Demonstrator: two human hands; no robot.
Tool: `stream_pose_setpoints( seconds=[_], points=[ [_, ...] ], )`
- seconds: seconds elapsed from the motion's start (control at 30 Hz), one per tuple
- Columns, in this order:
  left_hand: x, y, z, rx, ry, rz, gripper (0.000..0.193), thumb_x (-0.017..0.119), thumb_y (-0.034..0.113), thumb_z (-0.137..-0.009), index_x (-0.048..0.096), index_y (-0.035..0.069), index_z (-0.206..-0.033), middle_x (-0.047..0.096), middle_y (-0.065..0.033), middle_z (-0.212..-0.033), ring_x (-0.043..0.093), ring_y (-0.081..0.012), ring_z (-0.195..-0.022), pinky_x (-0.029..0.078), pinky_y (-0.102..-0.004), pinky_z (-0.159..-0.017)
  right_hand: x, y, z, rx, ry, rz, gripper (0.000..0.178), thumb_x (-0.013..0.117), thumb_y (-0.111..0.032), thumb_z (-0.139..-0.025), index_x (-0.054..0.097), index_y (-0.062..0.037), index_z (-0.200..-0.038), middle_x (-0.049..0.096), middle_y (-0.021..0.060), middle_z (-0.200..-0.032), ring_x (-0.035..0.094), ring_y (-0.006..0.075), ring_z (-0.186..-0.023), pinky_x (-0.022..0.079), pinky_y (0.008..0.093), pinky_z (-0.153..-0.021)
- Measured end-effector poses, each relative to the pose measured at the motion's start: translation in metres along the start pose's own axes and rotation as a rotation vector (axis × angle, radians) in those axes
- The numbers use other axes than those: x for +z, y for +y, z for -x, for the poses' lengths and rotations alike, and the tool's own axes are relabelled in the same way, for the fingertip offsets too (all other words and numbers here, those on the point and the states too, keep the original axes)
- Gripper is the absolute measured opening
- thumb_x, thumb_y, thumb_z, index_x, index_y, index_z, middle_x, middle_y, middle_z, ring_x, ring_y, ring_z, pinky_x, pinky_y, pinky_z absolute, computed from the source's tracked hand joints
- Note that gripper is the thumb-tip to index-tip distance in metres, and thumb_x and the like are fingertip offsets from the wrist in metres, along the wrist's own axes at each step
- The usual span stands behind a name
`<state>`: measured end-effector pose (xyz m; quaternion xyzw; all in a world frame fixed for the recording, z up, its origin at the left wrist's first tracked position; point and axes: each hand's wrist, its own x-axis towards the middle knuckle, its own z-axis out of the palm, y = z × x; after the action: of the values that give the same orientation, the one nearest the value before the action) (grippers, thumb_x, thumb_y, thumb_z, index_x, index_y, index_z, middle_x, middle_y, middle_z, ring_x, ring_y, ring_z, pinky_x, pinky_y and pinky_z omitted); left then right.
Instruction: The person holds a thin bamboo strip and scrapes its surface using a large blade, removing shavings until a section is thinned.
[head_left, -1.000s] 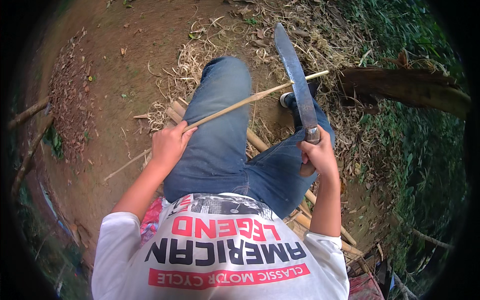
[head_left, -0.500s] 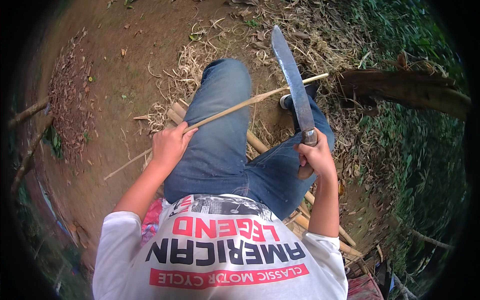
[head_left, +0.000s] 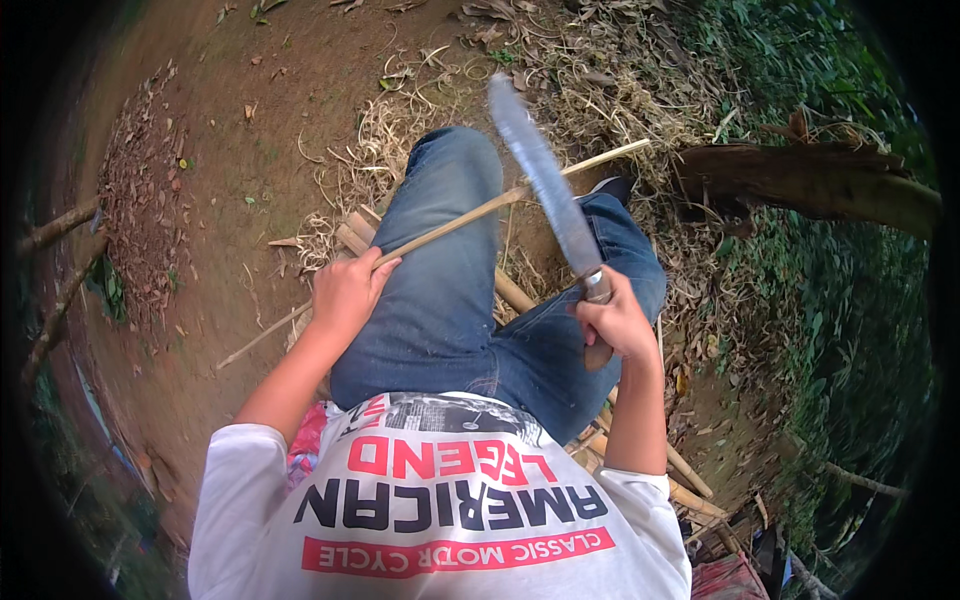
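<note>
A long thin bamboo strip (head_left: 450,226) lies slantwise across my left thigh, with its far end up to the right. My left hand (head_left: 346,292) is closed round it near the thigh, and its thin tail sticks out to the lower left. In my right hand (head_left: 617,318) is a machete (head_left: 545,170), gripped by its wooden handle. The blade points up and to the left, smeared a little by motion. It crosses the strip just right of a knot; whether the edge touches the strip I cannot tell.
Curly pale shavings (head_left: 600,120) litter the ground ahead. Bamboo poles (head_left: 515,290) lie beneath my legs. A dark log (head_left: 800,185) lies at the right before green plants (head_left: 840,300). Thin branches (head_left: 60,225) stand at the left, near dry leaves (head_left: 140,190).
My right hand has moved left and slightly down, and the machete's tip has swung left toward the strip's knot. My left hand still holds the strip, shifted slightly right.
</note>
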<state>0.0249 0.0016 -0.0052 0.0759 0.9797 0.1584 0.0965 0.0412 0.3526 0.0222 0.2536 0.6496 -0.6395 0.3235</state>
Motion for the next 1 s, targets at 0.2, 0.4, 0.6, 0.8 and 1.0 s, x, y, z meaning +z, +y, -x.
stream_pose_setpoints(
  seconds=[0.2, 0.4, 0.6, 0.8, 1.0],
  points=[
    [0.0, 0.003, -0.002, -0.006, -0.01, 0.035, 0.034, 0.061, 0.041, -0.093, 0.065, 0.008, -0.086, 0.062, -0.0166, -0.062, 0.063, -0.0381, -0.061, 0.047, -0.0475, -0.054, 0.007, -0.009, -0.001, -0.098, 0.174, -0.037, 0.041, 0.062, 0.008, -0.073, 0.055, 0.0011, -0.113, 0.055, 0.0024, -0.063, 0.05, 0.0106, -0.043, 0.04, 0.0278, -0.04],
    [-0.003, 0.005, -0.003, -0.009, -0.044, -0.011, 0.034, 0.06, 0.04, -0.093, 0.066, 0.007, -0.087, 0.062, -0.0169, -0.063, 0.064, -0.0384, -0.062, 0.048, -0.0476, -0.056, 0.005, 0.012, -0.02, -0.371, 0.366, 0.273, 0.033, 0.06, 0.007, -0.072, 0.059, -0.0004, -0.104, 0.057, 0.0037, -0.065, 0.053, 0.0113, -0.048, 0.042, 0.0293, -0.044],
    [-0.002, 0.005, -0.001, -0.018, -0.011, 0.009, 0.034, 0.061, 0.042, -0.092, 0.066, 0.008, -0.087, 0.062, -0.0162, -0.061, 0.064, -0.0379, -0.061, 0.048, -0.0476, -0.055, -0.005, -0.011, -0.013, -0.219, 0.311, 0.126, 0.029, 0.06, 0.008, -0.07, 0.058, -0.0005, -0.099, 0.057, 0.004, -0.068, 0.053, 0.0121, -0.049, 0.04, 0.0297, -0.042],
    [0.002, 0.002, -0.002, 0.003, 0.015, -0.018, 0.035, 0.062, 0.044, -0.091, 0.066, 0.009, -0.085, 0.061, -0.0159, -0.059, 0.063, -0.0375, -0.059, 0.048, -0.0476, -0.053, 0.02, 0.012, -0.009, -0.324, 0.046, 0.508, 0.024, 0.062, 0.005, -0.071, 0.055, -0.0008, -0.094, 0.056, 0.005, -0.067, 0.054, 0.0145, -0.057, 0.043, 0.0306, -0.051],
    [0.003, 0.002, 0.001, -0.028, -0.002, 0.014, 0.037, 0.061, 0.045, -0.091, 0.066, 0.009, -0.084, 0.061, -0.0163, -0.059, 0.063, -0.0384, -0.06, 0.048, -0.0485, -0.054, 0.019, -0.008, -0.022, -0.183, 0.4, 0.11, 0.026, 0.062, 0.004, -0.072, 0.057, 0.0004, -0.097, 0.058, 0.0052, -0.069, 0.054, 0.0138, -0.058, 0.043, 0.0296, -0.052]
  ],
)
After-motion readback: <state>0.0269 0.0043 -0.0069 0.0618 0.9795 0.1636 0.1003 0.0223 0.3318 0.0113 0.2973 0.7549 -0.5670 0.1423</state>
